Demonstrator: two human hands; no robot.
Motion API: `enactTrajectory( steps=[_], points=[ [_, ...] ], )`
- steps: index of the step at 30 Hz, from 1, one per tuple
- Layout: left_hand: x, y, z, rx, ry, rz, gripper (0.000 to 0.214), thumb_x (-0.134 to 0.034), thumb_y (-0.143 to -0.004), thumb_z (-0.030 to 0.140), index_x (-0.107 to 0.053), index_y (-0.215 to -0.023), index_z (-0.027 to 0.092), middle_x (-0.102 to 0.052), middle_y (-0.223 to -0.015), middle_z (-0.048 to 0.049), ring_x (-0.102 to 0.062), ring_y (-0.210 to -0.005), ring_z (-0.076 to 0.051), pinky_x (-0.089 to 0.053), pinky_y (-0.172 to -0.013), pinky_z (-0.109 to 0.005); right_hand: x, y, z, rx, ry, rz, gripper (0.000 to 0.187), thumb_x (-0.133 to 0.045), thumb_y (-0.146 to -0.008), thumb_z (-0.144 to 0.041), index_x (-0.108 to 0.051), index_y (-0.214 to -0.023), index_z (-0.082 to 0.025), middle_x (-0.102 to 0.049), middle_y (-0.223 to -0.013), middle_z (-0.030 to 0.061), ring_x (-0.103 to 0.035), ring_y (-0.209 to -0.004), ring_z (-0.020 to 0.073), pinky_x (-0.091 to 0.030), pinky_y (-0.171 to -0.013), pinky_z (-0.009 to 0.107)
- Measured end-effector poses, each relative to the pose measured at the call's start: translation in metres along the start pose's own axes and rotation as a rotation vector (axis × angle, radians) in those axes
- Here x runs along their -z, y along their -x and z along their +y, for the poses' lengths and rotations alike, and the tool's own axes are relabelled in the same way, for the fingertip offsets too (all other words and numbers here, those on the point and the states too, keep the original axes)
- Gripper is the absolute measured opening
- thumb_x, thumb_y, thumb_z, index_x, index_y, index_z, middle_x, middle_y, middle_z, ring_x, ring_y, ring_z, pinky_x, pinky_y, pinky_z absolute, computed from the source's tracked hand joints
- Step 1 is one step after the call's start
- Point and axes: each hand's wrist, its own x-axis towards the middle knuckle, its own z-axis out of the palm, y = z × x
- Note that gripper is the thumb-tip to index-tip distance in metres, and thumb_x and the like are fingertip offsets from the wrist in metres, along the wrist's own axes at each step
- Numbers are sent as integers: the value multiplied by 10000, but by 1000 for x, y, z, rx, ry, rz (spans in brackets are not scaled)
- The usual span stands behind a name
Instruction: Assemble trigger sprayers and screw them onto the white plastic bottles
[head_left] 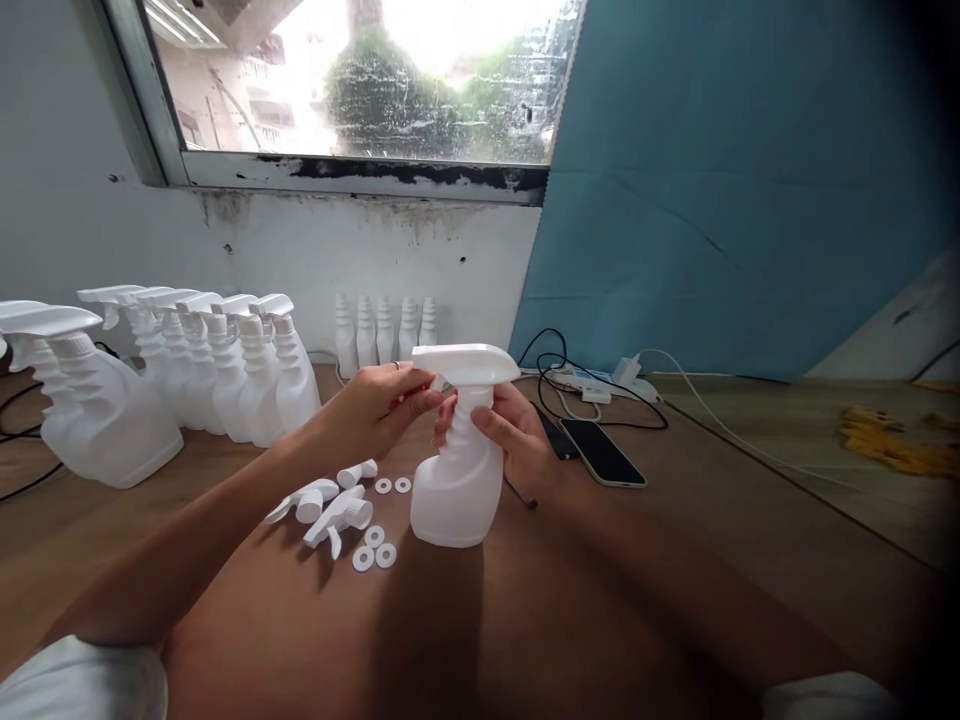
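A white spray bottle (457, 500) stands upright on the table in front of me, its trigger head on top. My right hand (517, 430) is closed round its neck, the thumb lying across the front. On the other side, my left hand (390, 405) pinches the trigger (441, 384) under the nozzle end between thumb and fingers; part of that grip is hidden. Left of the bottle lie loose white trigger heads (330, 515). Close to them are several flat white washers (374, 537), some in a group of three and two side by side.
Several spray bottles with heads (255, 390) line the table's left side. Against the wall stand several headless bottles (384, 330). A smartphone (604, 452), a power strip (607, 382) and tangled cables lie at the right. Behind the table are a window and a blue cloth (712, 200).
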Motion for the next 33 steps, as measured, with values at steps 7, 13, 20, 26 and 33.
enactTrajectory(
  steps=[7, 13, 20, 26, 33],
  points=[
    [0, 1, -1, -7, -1, -10, 277, -449, -961, 232, -486, -698, 156, -397, -596, 45, -362, -548, -73, -334, -532, -185, -5, -2, -5, 0, -12, -4, 306, -621, -874, -269, -488, -1139, -192, -635, -877, 41, -624, -744, 142, -528, -667, 284],
    [0, 1, -1, -32, -43, -1, 261, -453, -960, 219, -461, -706, 160, -398, -596, 47, -383, -547, -71, -333, -531, -182, -4, -1, -2, 21, 3, -10, 321, -597, -892, -267, -467, -1179, -207, -637, -920, 45, -632, -770, 143, -537, -671, 286],
    [2, 3, 3, -60, -82, 3, 231, -443, -964, 207, -510, -749, 156, -443, -620, 34, -416, -572, -76, -342, -543, -183, -4, 0, -3, -7, 15, 7, 336, -599, -887, -309, -458, -1173, -203, -632, -929, 53, -632, -767, 154, -534, -637, 279],
    [3, 3, 3, -25, -77, -13, 260, -417, -979, 254, -508, -758, 151, -445, -637, 30, -403, -555, -71, -347, -541, -194, -3, 0, -1, -7, 9, 22, 283, -605, -886, -298, -498, -1129, -203, -632, -944, 51, -626, -775, 138, -530, -657, 265],
    [2, 1, 2, -23, -31, -18, 280, -418, -979, 269, -485, -733, 155, -432, -640, 33, -396, -551, -68, -349, -536, -194, -2, 1, 0, -55, 6, 44, 295, -646, -850, -355, -523, -1058, -186, -650, -887, 47, -637, -711, 145, -535, -631, 283]
  ],
)
